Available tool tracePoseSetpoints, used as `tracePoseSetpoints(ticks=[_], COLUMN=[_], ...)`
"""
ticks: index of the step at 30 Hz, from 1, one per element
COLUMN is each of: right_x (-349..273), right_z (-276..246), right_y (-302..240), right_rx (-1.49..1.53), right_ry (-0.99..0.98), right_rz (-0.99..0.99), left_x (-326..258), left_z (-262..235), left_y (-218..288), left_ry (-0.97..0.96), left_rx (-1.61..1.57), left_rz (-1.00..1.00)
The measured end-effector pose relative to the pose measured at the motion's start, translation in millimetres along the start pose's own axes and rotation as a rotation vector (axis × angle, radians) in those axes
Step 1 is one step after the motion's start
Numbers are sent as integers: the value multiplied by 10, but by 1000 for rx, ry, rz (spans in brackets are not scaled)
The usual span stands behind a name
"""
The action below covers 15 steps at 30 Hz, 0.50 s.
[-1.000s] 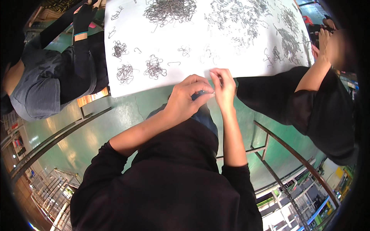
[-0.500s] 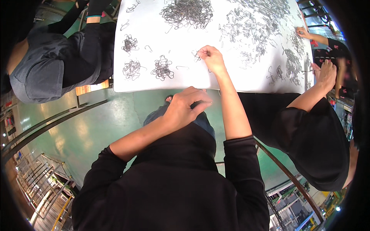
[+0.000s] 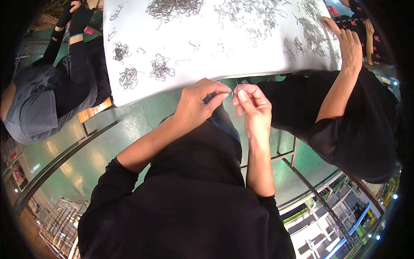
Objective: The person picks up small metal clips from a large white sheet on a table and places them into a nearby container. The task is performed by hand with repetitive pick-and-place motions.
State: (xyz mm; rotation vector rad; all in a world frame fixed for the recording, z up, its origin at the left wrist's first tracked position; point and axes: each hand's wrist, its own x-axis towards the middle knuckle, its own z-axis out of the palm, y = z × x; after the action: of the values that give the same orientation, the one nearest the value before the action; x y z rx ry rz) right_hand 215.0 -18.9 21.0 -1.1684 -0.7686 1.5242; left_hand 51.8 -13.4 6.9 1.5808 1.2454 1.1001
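- My left hand (image 3: 196, 103) is curled, its thumb and forefinger pinched together on one end of a small bent wire piece (image 3: 235, 90).
- My right hand (image 3: 253, 105) meets it from the other side, fingertips (image 3: 239, 92) closed on the same wire piece, so both hands clamp it between them.
- The wire piece sits in the air just off the near edge of the white table (image 3: 189, 69), above my lap; it is too small for me to tell its exact shape.
- On the table near my left hand lie three small tangled bundles of wire: one (image 3: 161, 69) closest, one (image 3: 128, 77) to its left, and one (image 3: 121, 52) further back.
- A large heap of wire pieces (image 3: 174, 7) lies at the far edge, and loose wire pieces (image 3: 254, 17) are scattered across the right half.
- A person in a grey top (image 3: 39, 103) sits at my left, a black-sleeved arm (image 3: 75, 26) stretched up along the table's side.
- Another person in black (image 3: 362, 129) sits at my right, with a hand (image 3: 348, 45) resting on the table's right edge among a patch of wire pieces (image 3: 310, 39).
- The floor (image 3: 108, 138) below is green.
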Motion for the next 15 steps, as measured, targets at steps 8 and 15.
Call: tracePoseSetpoints(ticks=[8,15], right_x=[-57,-10], right_z=[-147,-244], right_y=[40,65], right_rx=[-15,-195], right_ry=[152,266], right_rz=[-105,-434], left_x=[122,503], left_z=[263,466], left_y=[44,-327], left_ry=[-76,-73], left_rx=[-59,-55], left_rz=[72,177])
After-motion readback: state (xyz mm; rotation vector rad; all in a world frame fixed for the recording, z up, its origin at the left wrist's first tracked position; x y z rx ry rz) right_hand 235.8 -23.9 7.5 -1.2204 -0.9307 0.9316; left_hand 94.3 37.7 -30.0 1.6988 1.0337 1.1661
